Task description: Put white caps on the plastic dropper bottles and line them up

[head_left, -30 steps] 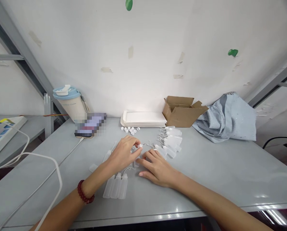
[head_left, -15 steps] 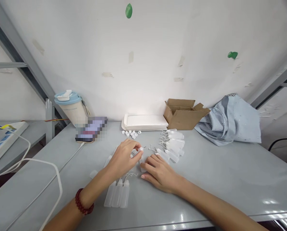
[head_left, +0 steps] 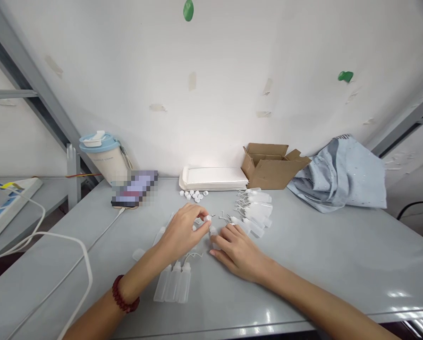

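Observation:
Between thumb and forefinger, my left hand (head_left: 185,227) pinches a small white needle-tip cap (head_left: 207,218), its thin needle pointing right. My right hand (head_left: 237,249) rests on the table with its fingers curled round a translucent squeeze bottle (head_left: 213,235), mostly hidden, whose top lies just below the cap. Several clear bottles (head_left: 176,283) lie side by side nearer to me, some with thin white strands by their necks. More bottles, partly covered, lie beside my left forearm. To the right, bottles with needle tips (head_left: 257,211) lie fanned out.
Loose white caps (head_left: 196,196) lie before a stack of white trays or boxes (head_left: 215,177). An open cardboard box (head_left: 273,172) and a grey-blue cloth (head_left: 346,177) stand at the back right. A lidded cup (head_left: 107,160), a phone (head_left: 135,189) and a white cable (head_left: 86,257) are on the left.
My right hand has shifted slightly right and up, and more of the bottle's top shows by its fingers. My left hand keeps its pinch on the cap, nearly still.

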`<state>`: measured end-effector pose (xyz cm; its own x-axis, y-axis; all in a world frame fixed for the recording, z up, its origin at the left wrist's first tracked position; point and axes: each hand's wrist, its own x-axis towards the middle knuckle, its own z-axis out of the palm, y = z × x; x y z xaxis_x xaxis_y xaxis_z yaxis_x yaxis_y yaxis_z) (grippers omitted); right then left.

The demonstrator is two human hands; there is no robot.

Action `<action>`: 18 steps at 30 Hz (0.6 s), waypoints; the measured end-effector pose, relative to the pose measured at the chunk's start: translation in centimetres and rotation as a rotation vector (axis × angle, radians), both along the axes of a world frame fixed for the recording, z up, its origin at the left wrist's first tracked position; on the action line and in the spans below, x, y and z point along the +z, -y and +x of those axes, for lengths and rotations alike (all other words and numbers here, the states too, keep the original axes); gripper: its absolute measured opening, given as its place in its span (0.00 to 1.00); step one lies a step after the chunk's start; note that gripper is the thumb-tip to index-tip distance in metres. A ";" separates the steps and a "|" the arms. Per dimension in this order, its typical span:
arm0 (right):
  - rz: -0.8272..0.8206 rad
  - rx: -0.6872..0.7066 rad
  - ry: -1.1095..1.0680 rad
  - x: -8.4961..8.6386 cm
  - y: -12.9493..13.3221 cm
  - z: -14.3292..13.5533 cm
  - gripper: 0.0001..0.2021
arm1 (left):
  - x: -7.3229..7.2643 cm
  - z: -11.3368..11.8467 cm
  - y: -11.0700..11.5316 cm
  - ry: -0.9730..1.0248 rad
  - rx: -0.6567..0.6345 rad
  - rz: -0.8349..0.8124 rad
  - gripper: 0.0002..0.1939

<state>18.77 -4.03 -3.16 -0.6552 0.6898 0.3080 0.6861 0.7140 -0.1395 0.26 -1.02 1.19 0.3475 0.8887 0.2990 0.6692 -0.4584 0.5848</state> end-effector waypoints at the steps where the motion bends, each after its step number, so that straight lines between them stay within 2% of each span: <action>1: 0.006 -0.015 0.009 -0.1 0.0 0.0 0.11 | 0.0 0.0 0.0 0.004 0.001 -0.007 0.04; 9: 0.064 -0.125 0.060 -0.5 -0.1 -0.1 0.10 | 0.1 0.2 0.0 0.097 0.076 -0.146 0.07; 15: 0.101 -0.165 0.070 -0.6 -0.2 -0.1 0.07 | 0.3 -0.1 -0.6 0.328 0.057 -0.348 0.11; 18: 0.088 -0.172 0.057 -0.7 -0.2 -0.1 0.06 | 0.5 -0.2 -0.7 0.430 0.091 -0.456 0.14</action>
<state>18.68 -3.83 -3.83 -0.5482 0.7651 0.3377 0.8038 0.5935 -0.0398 0.07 -0.29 1.69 0.1973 0.9801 -0.0211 0.3553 -0.0514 0.9333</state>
